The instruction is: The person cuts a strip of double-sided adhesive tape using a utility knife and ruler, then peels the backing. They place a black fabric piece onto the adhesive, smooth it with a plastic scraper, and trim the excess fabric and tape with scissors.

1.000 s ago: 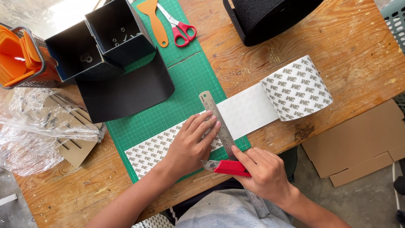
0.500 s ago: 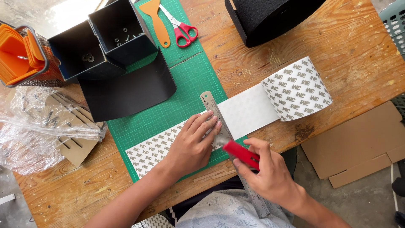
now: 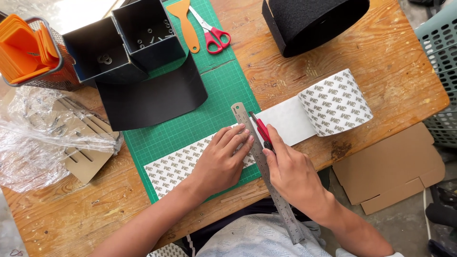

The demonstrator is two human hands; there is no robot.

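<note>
Our right hand (image 3: 293, 173) has carried the red utility knife (image 3: 262, 132) up along the steel ruler (image 3: 264, 176). A second ago the knife lay low, near the table's front edge by our wrist; now it sits just past our left hand's fingertips (blade end too small to make out), beside the ruler's far end.

Flat brown cardboard box (image 3: 390, 171), perhaps unfolded, lies below the table's right edge.
</note>
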